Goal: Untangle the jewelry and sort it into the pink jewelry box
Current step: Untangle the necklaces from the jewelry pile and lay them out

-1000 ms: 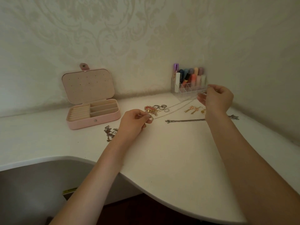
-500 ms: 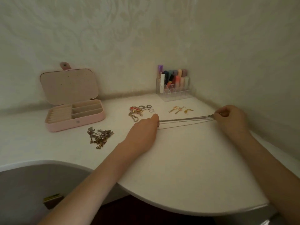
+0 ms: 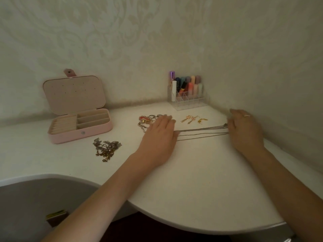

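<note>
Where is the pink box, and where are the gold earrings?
pink jewelry box (image 3: 82,135): head view, on its front wall beside the snap.
gold earrings (image 3: 191,119): head view, on the middle earring.

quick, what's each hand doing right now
Left hand: open, flat on one end of the chains.
Right hand: open, fingers resting at the chains' other end.

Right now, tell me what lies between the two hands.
In the head view, thin silver chains lie stretched on the white table from left hand to right hand.
</note>
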Motion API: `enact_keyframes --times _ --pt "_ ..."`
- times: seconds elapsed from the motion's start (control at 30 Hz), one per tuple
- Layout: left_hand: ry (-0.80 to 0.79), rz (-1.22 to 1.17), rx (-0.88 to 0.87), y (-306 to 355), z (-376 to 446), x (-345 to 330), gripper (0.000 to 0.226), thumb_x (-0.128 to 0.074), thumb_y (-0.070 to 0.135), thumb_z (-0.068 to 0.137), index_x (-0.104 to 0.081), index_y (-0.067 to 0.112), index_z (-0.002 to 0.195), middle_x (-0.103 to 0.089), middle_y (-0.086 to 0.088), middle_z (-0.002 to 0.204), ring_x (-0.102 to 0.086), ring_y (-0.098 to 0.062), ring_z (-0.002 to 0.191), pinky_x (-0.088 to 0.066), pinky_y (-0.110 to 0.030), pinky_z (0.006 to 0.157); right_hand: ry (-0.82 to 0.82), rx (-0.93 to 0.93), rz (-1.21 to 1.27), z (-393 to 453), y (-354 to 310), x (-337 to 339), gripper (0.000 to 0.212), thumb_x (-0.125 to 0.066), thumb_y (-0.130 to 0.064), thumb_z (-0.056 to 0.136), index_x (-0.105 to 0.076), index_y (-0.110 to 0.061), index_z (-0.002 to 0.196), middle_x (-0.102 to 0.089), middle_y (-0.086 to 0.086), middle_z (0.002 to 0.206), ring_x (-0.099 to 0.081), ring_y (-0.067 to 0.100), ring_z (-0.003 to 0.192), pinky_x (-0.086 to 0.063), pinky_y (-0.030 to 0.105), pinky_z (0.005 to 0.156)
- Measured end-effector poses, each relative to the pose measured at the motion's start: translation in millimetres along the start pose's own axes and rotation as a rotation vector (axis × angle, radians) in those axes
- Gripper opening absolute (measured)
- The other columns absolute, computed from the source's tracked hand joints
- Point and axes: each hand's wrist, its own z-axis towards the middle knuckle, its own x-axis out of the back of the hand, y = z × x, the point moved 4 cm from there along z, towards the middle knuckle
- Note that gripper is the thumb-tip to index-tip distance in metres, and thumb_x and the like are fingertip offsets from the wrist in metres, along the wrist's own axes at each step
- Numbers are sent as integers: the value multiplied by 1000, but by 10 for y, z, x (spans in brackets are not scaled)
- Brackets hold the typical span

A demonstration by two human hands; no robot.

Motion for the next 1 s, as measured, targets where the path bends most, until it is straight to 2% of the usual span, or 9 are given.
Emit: enact_keyframes --times 0.07,0.13,0.37,0.67,0.77,0.83,0.9,0.97,1.0 --pt "-294 -38 27 5 -5 -143 61 -17 46 100 -11 12 151 -6 -2 159 0 -15 147 -1 -36 119 -284 15 -59 -34 -26 -176 53 -28 -36 102 -30 -8 146 -29 11 154 -21 26 144 -24 44 113" --pt "-450 10 94 -37 -5 -223 66 -12 54 98 2 18 151 5 2 160 8 -10 146 6 -40 119 -479 -16 -128 -64 13 -291 60 -15 -47 100 -18 -13 150 -16 3 159 -9 17 147 -15 42 117" --pt "-480 35 147 -68 14 -242 71 -11 59 95 8 20 151 12 6 159 18 -9 143 11 -47 117 -465 -78 -152 -58 30 -293 66 -13 -52 99 -16 -12 151 -14 4 159 -10 18 147 -12 39 118" --pt "-404 -13 140 -76 1 -236 67 -10 58 95 13 27 149 13 6 159 24 -15 142 11 -45 117 -447 -108 -193 -59 56 -300 67 -11 -54 97 -17 -14 151 -11 0 160 -3 16 147 -8 53 116" --pt "-258 -184 138 -76 -16 -139 64 -15 53 98 8 25 150 10 2 159 20 -13 143 11 -34 116 -271 9 -159 -50 -60 -187 60 -17 -47 100 -24 -13 149 -18 1 159 -6 16 147 -12 51 115" --pt "-94 -312 158 -139 -68 27 61 -21 47 100 -2 21 152 2 0 160 13 -12 145 8 -26 113 -101 99 -69 -62 -209 -75 54 -22 -42 102 -38 -12 144 -34 5 152 -18 19 145 -15 47 115" --pt "64 -311 185 -293 -181 252 53 -32 33 102 -20 15 149 -16 -2 158 0 -13 146 -1 -23 114 -1 194 21 -117 -459 17 53 -23 -43 100 -52 -15 134 -51 7 140 -36 24 137 -20 44 111" --pt "146 -216 213 -534 -334 479 42 -44 14 97 -41 9 139 -37 -7 148 -20 -20 143 -13 -21 110 1 322 92 -208 -842 47 51 -27 -45 96 -60 -19 125 -60 4 128 -47 25 125 -25 43 106" --pt "154 -170 247 -689 -417 568 40 -48 7 93 -48 8 133 -44 -8 142 -30 -23 138 -19 -23 108 -49 385 129 -253 -1054 11 44 -34 -44 97 -61 -22 123 -61 1 126 -48 23 123 -25 41 105"
